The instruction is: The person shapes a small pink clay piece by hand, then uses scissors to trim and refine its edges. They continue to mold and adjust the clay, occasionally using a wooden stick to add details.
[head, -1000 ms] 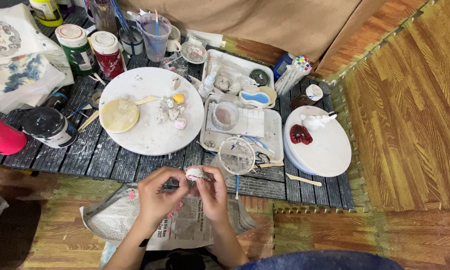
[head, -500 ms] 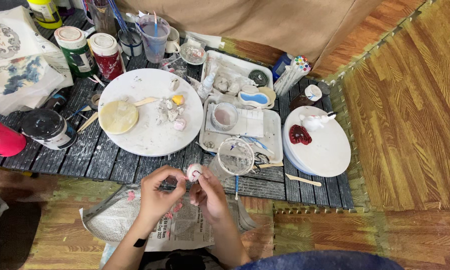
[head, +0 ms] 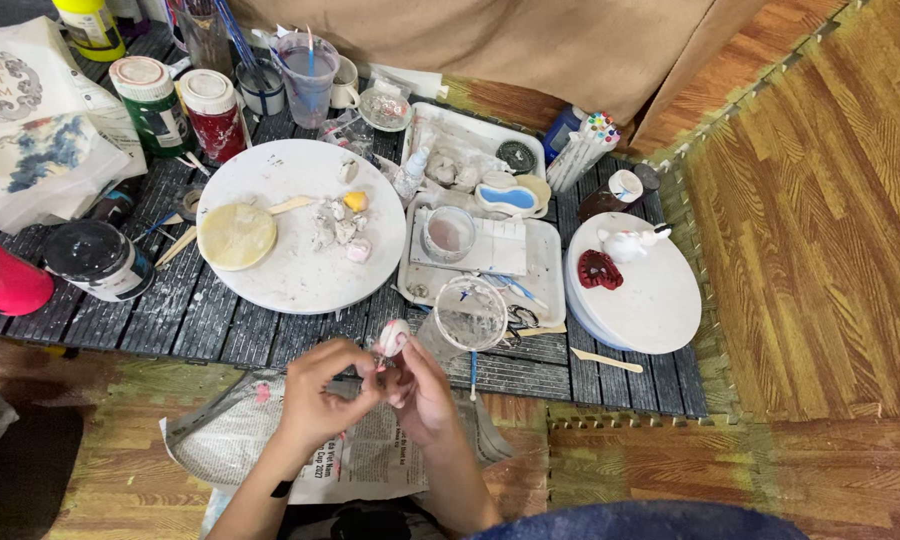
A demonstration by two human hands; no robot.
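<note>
While my hands have stayed low over the near edge of the table across the last second, the small pale clay piece (head: 392, 338) has turned a little and come up between my fingertips, so its rounded top with pink marks now shows clear above them. I judge from this that I am working my way round the piece, not setting it down. My left hand (head: 315, 395) is curled nearly closed, thumb and forefinger pinching the piece from the side; my right hand (head: 422, 395) is also mostly closed, its fingertips pressed to the underside, though whether it grips a fine tool as well I cannot tell. The piece looks matt and chalky, egg-like, smooth. Below my wrists lies a crumpled sheet of newspaper (head: 360, 462), thin and creased, on the wooden floor. Just beyond my fingers stands a clear plastic cup (head: 467, 318), clouded with white residue, on the dark slatted table (head: 210, 325). Further back sits a round white board (head: 305, 235), dusty, bearing a flat cream disc of clay (head: 236, 236) and several lumpy scraps. To the right, a second white round board (head: 645, 290) carries a glossy dark red shape (head: 600, 270) and a small white figure (head: 627, 243).
</note>
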